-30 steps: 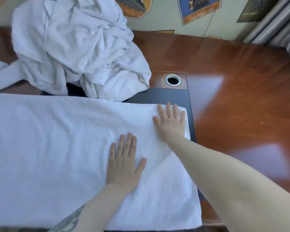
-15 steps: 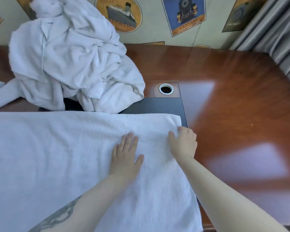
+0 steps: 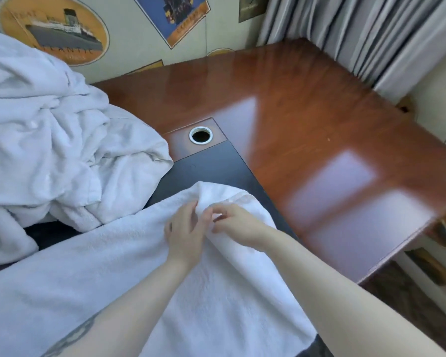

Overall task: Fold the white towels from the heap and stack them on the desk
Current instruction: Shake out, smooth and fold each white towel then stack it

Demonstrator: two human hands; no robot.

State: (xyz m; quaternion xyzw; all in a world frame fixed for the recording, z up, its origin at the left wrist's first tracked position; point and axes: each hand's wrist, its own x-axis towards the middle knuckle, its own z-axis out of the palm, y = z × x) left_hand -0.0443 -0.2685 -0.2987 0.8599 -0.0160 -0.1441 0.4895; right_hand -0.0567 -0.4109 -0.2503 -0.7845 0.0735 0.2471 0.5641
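A white towel (image 3: 62, 292) lies spread across the near side of the counter (image 3: 307, 119), over a dark panel (image 3: 211, 171); its far right corner is lifted off the surface and bunched. Both hands meet at that corner; the left hand (image 3: 186, 235) has its fingers curled into the raised fold, pinching the cloth; the right hand (image 3: 238, 225) has thumb and fingertips curled on the edge just beside it, also pinching the towel; the two grips are nearly touching. The left forearm shows a dark tattoo low in the view.

To the left, further back, the heap (image 3: 49, 140) of crumpled white towels sits on the counter against the wall, its near edge close to the spread towel but apart from the hands. A round white-rimmed hole (image 3: 200, 135) is set in the counter just beyond the dark panel, between the heap and the bare glossy wood. Posters (image 3: 54, 29) hang on the wall behind; grey curtains (image 3: 358, 34) hang at the far right corner.
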